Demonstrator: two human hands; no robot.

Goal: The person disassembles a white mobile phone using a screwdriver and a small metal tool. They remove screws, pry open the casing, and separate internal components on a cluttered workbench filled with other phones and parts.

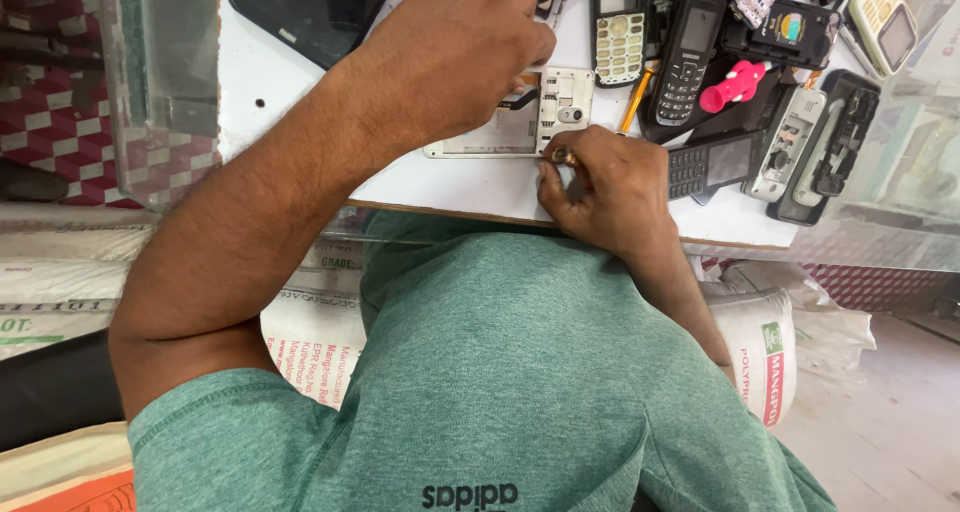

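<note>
The bench top is smooth and white. The opened phone looks like pale plastic and metal. The black screen is shiny glass. The shirt is soft green cloth.

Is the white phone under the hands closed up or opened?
Opened. The white phone lies flat with its back cover off, camera module and inner frame exposed, between the left hand and right hand.

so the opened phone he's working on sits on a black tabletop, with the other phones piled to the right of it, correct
Not quite: the tabletop is white, not black, as the head view shows. The rest holds: the opened phone lies under the left hand and right hand, and the other phones are piled to its right.
</note>
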